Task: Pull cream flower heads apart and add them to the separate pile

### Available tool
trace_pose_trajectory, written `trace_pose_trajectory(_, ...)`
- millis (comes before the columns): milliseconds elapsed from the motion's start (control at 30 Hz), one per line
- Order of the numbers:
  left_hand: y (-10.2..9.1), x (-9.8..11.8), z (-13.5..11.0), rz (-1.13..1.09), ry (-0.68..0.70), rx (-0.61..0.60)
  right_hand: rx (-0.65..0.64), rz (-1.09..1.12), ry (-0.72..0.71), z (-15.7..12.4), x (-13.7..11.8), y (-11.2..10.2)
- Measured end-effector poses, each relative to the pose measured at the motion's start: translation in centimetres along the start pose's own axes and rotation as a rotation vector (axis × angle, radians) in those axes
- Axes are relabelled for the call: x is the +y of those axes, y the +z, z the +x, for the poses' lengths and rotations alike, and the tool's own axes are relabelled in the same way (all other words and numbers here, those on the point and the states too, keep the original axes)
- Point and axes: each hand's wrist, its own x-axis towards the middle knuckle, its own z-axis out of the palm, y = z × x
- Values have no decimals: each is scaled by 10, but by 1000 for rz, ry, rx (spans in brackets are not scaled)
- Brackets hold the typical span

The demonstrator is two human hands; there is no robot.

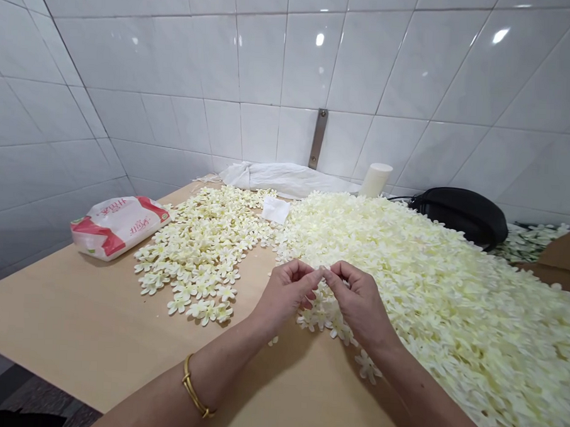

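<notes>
My left hand (291, 292) and my right hand (357, 298) meet fingertip to fingertip in the middle of the head view, above the front edge of a large heap of pale yellow-white artificial flowers (432, 295). Both are closed in a pinch, thumb against finger. Whatever lies between the fingertips is too small and too covered to name. Left of my hands, a smaller spread of similar flowers (208, 241) lies on the wooden table (91, 331). One loose flower (368, 367) rests by my right wrist.
A red and white tissue pack (119, 225) lies at the left. Between the flower groups sits a white paper piece (276, 210). White cloth or plastic (286, 179), a cream cylinder (376, 180) and a black case (459, 215) line the tiled wall. Brown cardboard (564, 260) stands far right.
</notes>
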Motion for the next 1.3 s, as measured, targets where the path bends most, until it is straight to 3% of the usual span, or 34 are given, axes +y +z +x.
trace_pose_trajectory(167,2,-2,-2,34,62,-25,-2,40,3,-1,-1,2)
trace_pose_trajectory(367,0,-3,-1,208,181,79,-152,401,253,3,3,3)
trace_pose_trajectory(533,0,-5,-1,265,204,69,-140,527,296,3,0,4)
trace_pose_trajectory(633,1,-5,-1,197,146,51,-137,552,283,3,0,4)
trace_pose_trajectory(833,-1,-2,3,-89,-46,-1,-130,388,171,2,-2,0)
trace_pose_trajectory(1033,-3,-3,4,-250,-42,-144,-169,411,217,3,1,1)
trace_pose_trajectory(1200,-4,-4,4,-205,0,-57,-201,494,336,6,4,0)
trace_pose_trajectory(1300,-6,-3,6,-117,41,46,-113,516,336,8,3,-2)
